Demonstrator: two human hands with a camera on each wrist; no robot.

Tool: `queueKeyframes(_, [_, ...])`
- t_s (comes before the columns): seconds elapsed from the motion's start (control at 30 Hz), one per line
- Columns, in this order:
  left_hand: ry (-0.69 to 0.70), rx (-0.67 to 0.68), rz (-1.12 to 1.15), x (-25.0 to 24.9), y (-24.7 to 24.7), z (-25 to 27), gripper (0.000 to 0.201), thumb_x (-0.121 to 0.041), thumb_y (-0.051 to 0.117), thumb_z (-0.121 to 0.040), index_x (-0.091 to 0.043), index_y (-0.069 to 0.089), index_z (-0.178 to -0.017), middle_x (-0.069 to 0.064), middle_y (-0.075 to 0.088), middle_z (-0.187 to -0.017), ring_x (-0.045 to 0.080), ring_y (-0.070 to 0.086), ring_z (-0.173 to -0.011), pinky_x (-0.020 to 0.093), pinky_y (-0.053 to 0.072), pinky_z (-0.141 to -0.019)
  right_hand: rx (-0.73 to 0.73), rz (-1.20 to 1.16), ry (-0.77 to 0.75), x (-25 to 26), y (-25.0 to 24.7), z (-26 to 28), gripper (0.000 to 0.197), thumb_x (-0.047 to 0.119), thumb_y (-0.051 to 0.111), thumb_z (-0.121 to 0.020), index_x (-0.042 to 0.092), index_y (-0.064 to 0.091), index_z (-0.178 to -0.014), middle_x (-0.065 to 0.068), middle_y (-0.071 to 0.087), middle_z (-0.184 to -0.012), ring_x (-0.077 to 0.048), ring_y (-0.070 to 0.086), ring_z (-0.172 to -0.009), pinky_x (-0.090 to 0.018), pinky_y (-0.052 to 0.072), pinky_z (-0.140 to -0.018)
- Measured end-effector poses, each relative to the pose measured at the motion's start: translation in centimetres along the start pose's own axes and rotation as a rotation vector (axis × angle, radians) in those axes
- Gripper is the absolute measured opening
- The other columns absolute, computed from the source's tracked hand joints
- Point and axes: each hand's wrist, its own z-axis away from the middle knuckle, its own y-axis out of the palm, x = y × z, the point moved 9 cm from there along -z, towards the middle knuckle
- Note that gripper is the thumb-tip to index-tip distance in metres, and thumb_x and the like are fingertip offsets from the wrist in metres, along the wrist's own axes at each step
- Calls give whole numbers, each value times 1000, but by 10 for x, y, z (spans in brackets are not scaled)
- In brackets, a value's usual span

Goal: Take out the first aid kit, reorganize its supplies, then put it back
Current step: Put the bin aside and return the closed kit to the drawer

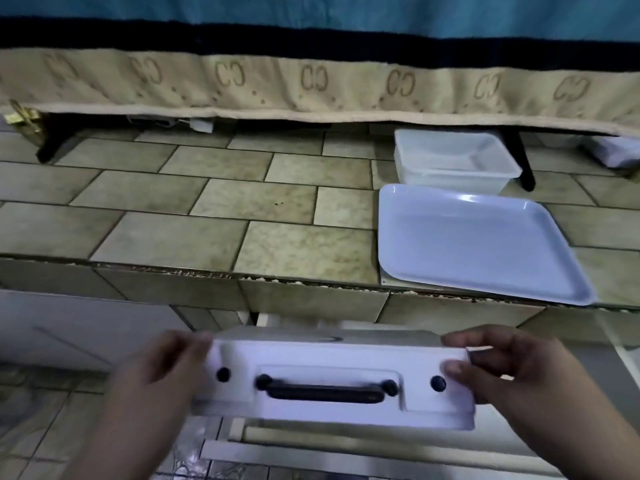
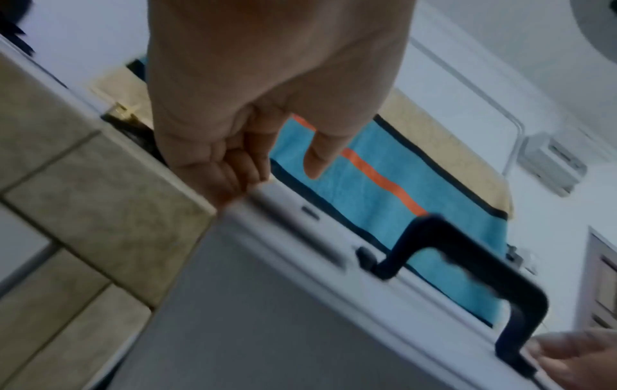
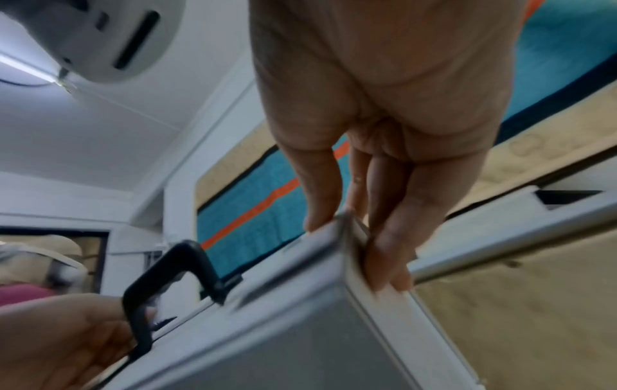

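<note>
The first aid kit [image 1: 332,362] is a white hard case with a black carry handle [image 1: 325,393] and two black latch knobs on the face turned towards me. I hold it level in the air, below and in front of the tiled counter's edge. My left hand [image 1: 166,365] grips its left end, and my right hand [image 1: 491,365] grips its right end with the thumb on the front. In the left wrist view, the left hand [image 2: 233,171] curls its fingers at the kit's corner [image 2: 300,303]. In the right wrist view, the right hand [image 3: 367,224] pinches the kit's end [image 3: 300,329].
A tiled counter [image 1: 207,202] stretches ahead. On its right side lie a white tray [image 1: 478,244] overhanging the front edge and a translucent plastic tub [image 1: 450,157] behind it. A beige and blue cloth [image 1: 311,81] hangs over the back. A cupboard opening lies under the kit.
</note>
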Motion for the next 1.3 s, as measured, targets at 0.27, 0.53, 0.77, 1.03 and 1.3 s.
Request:
queueKeyframes(0.27, [-143, 427, -354, 15, 116, -4, 59, -53, 53, -86, -25, 43, -137, 3, 36, -139, 19, 47, -123, 28, 42, -96, 43, 100, 252, -89, 10, -53, 12, 26, 76, -67, 21, 73, -78, 2, 72, -79, -20, 66, -80, -34, 53, -77])
queueKeyframes(0.53, [-103, 525, -440, 39, 155, -33, 15, -34, 56, -90, -22, 62, -96, -7, 50, -95, 8, 55, -98, 16, 39, -75, 331, 183, 337, -130, 60, -79, 22, 14, 78, -70, 18, 72, -90, 1, 67, -90, -9, 59, -81, -17, 44, -70])
queueKeyframes(0.77, [33, 780, -700, 19, 156, -31, 37, -55, 51, -85, -19, 49, -76, 1, 50, -79, 13, 50, -77, 18, 31, -56, 704, 593, 82, -87, 64, -56, 45, 47, 67, -79, 21, 66, -116, 10, 67, -115, 0, 58, -97, -15, 40, -83])
queueKeyframes(1.03, [359, 578, -144, -199, 117, -82, 41, -62, 61, -71, -21, 60, -66, -2, 66, -64, 17, 50, -65, 32, 38, -68, 258, -73, -223, 58, -128, -116, 65, 68, 76, -50, 20, 76, -93, -4, 74, -89, -6, 64, -70, -13, 48, -57])
queueKeyframes(1.3, [622, 448, -307, -282, 228, -168, 33, -33, 48, -96, -30, 49, -129, -7, 53, -107, 16, 52, -108, 21, 35, -81, -194, -60, 93, 16, -194, -239, 31, 13, 66, -85, 9, 61, -116, -5, 55, -88, -11, 48, -70, -20, 43, -63])
